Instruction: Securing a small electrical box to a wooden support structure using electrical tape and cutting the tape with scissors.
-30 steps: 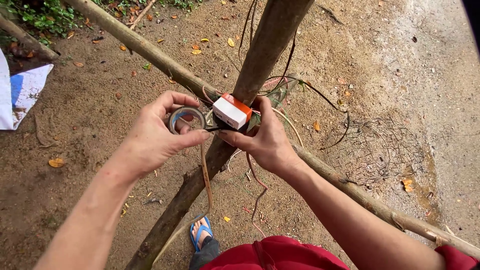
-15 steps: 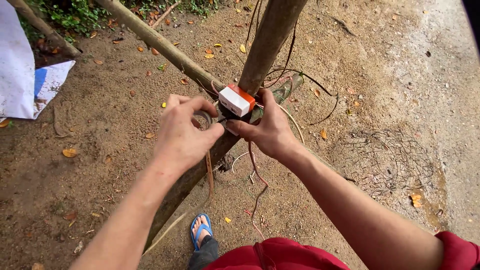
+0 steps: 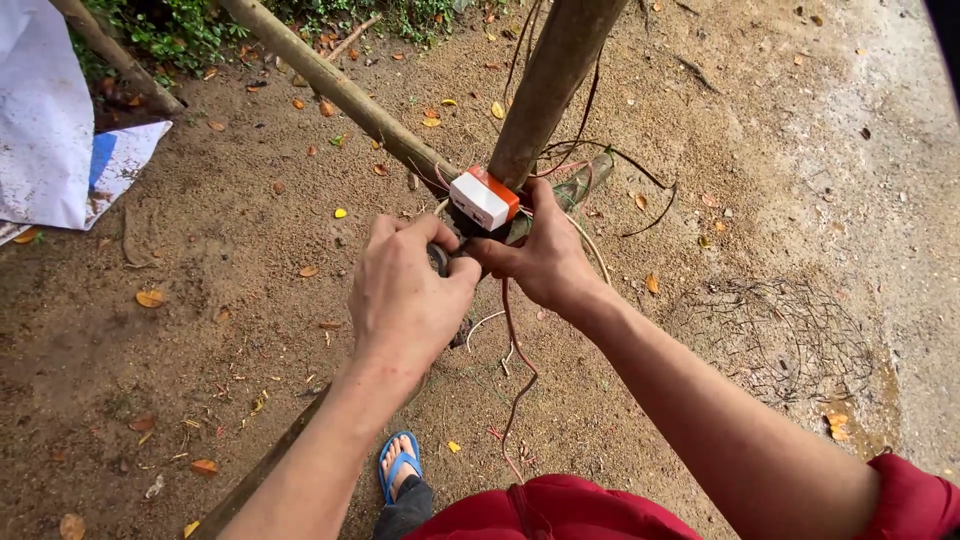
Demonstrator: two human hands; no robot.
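Note:
A small white and orange box (image 3: 483,198) sits where a slanted pole (image 3: 340,90) crosses an upright trunk-like pole (image 3: 555,70). My right hand (image 3: 545,262) grips the box from the right, fingers behind it and thumb below it. My left hand (image 3: 405,300) is closed around a dark roll of tape (image 3: 440,258), pressed against the poles just below the box. That hand hides most of the roll. Thin reddish wires (image 3: 515,340) hang from the crossing toward the ground.
Sandy ground with dry leaves lies all around. A white and blue sheet (image 3: 50,130) lies at the far left. A tangle of thin wire (image 3: 780,335) lies on the ground at the right. My foot in a blue sandal (image 3: 400,465) stands below the poles.
My left hand has turned over and closed in on the crossing, so the tape roll that showed plainly is now mostly covered. My head has moved closer.

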